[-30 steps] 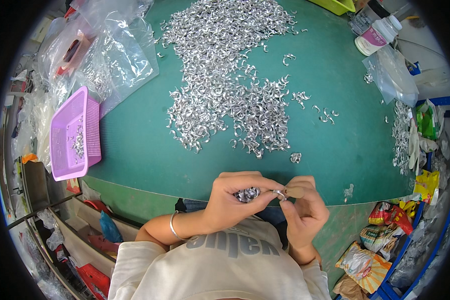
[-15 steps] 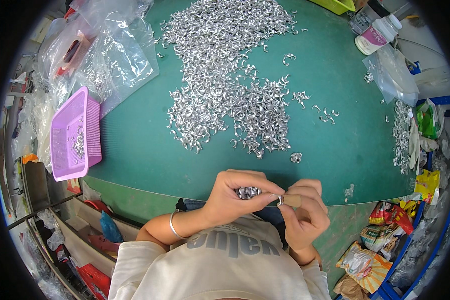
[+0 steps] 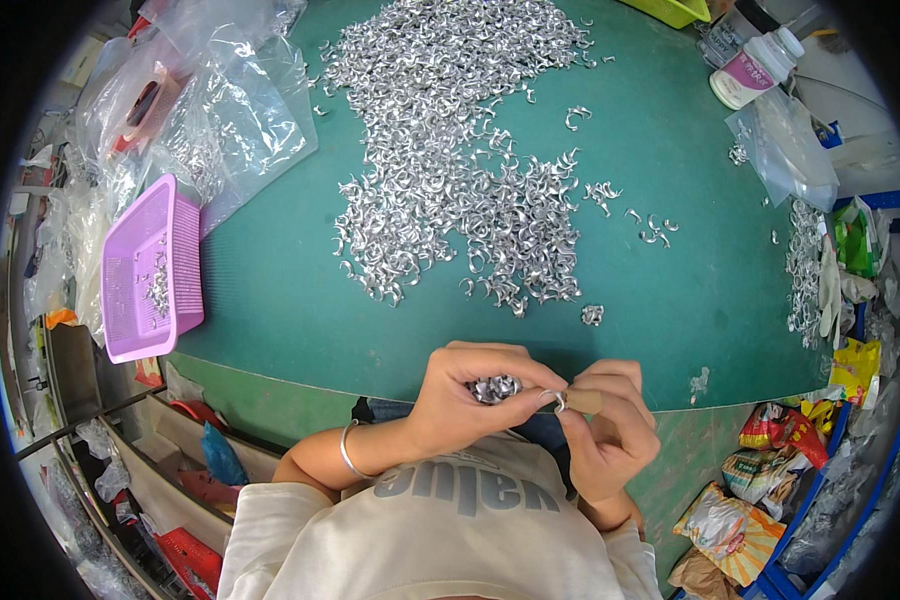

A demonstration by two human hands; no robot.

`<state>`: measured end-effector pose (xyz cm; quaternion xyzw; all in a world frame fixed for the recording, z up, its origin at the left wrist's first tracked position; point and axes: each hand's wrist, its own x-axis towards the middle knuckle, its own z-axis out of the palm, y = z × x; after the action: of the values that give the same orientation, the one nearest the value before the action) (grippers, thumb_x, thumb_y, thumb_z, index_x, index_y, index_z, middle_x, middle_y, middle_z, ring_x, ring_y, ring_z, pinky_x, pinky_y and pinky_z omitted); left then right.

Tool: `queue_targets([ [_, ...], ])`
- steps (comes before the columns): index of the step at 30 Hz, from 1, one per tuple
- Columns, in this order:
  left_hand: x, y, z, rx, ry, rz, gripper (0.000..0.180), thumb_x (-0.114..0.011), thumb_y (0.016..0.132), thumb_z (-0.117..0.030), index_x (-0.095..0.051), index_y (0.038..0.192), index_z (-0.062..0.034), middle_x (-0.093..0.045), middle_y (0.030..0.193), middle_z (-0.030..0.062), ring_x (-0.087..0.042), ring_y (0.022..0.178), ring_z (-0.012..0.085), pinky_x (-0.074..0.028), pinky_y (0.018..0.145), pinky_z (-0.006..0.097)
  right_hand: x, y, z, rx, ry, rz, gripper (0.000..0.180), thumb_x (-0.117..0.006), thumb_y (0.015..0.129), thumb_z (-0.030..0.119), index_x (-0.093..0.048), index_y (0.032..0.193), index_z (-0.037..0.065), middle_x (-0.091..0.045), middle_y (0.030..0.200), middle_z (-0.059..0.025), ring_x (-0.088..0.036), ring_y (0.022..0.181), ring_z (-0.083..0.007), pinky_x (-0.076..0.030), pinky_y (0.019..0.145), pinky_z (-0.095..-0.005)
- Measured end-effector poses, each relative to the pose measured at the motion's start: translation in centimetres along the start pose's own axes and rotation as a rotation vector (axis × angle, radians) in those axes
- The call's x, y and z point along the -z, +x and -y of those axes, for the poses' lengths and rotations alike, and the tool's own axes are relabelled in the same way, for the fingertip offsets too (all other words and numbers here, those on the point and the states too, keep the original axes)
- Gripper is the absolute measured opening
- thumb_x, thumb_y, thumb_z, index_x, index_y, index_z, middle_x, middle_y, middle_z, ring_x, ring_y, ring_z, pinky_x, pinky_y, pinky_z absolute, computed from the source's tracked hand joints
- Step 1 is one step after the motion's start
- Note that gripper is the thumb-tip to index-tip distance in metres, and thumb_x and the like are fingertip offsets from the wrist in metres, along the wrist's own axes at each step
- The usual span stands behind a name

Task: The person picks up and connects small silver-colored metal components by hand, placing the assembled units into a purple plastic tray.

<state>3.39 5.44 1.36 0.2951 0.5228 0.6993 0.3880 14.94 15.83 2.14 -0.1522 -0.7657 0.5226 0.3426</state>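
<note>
Head view. Landmark taken: the big heap of silver metal clips [image 3: 450,150] on the green bench [image 3: 270,290].

The hands were held together off the near edge of the bench, on the person's side of the heap and well apart from it. The left hand [image 3: 470,400] was curled shut around a small clutch of the same silver clips [image 3: 495,388], which showed between thumb and fingers. The right hand [image 3: 610,425] was closed in a pinch: thumb and forefinger gripped a short tan stick [image 3: 582,402], and a single clip [image 3: 558,401] sat at the stick's left end, right where the two hands met. The stick's long axis ran left to right, roughly parallel to the near bench edge. The single clip lay between both hands, touching the fingertips of each; neither hand was clearly nearer. Its exact shape was too small to tell; it read as a small bright curved bit of metal.

A bracelet [image 3: 347,452] sat on the left wrist.

Left of the heap stood a purple basket [image 3: 130,300] with a few clips in it; beyond that, clear plastic bags [image 3: 220,100]. Near side of the heap, one stray cluster of clips [image 3: 592,315] lay alone. Right of the heap, a white bottle [image 3: 755,70] and another clear bag [image 3: 790,150].
</note>
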Motion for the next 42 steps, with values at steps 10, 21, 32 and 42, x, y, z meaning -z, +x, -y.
queue_targets([
  [10, -0.1, -0.3, 0.0, -0.038, 0.076, -0.032, 0.013, -0.066, 0.069, 0.007, -0.065, 0.082, 0.0031, -0.063, 0.072, 0.0107, -0.057, 0.06, 0.0109, -0.042, 0.052, 0.022, -0.3, -0.4, -0.5, -0.108, 0.181, -0.01, 0.018, -0.065, 0.066, -0.005, -0.056, 0.082, -0.006, -0.059, 0.079, -0.0143, -0.051, 0.077, -0.0252, -0.041, 0.067, -0.0317],
  [21, 0.0, -0.3, -0.6, 0.167, -0.044, -0.016, 0.01, -0.066, 0.072, 0.003, -0.065, 0.081, 0.0032, -0.063, 0.071, 0.0082, -0.054, 0.06, 0.0079, -0.04, 0.052, 0.021, -0.7, -0.8, -0.5, -0.222, 0.326, -0.053, 0.016, -0.065, 0.07, -0.004, -0.056, 0.083, -0.006, -0.058, 0.077, -0.0124, -0.05, 0.075, -0.0227, -0.04, 0.067, -0.0308],
  [32, 0.1, -0.6, -1.2, 0.208, -0.067, -0.012, 0.006, -0.066, 0.074, -0.002, -0.065, 0.08, 0.0008, -0.064, 0.076, 0.0057, -0.056, 0.069, 0.007, -0.043, 0.06, 0.02, -0.9, -0.7, -0.3, -0.222, 0.285, -0.054, 0.012, -0.064, 0.072, -0.002, -0.057, 0.08, -0.006, -0.058, 0.075, -0.0112, -0.05, 0.073, -0.0215, -0.039, 0.064, -0.0293],
  [42, 0.1, -0.7, -0.9, 0.127, -0.033, -0.028, 0.005, -0.066, 0.074, -0.001, -0.064, 0.078, 0.0015, -0.064, 0.077, 0.0065, -0.057, 0.068, 0.0085, -0.044, 0.06, 0.021, -1.1, -0.8, -0.2, -0.279, 0.379, -0.042, 0.015, -0.061, 0.076, 0.0, -0.055, 0.088, -0.007, -0.057, 0.084, -0.0112, -0.048, 0.077, -0.0201, -0.04, 0.069, -0.029],
])
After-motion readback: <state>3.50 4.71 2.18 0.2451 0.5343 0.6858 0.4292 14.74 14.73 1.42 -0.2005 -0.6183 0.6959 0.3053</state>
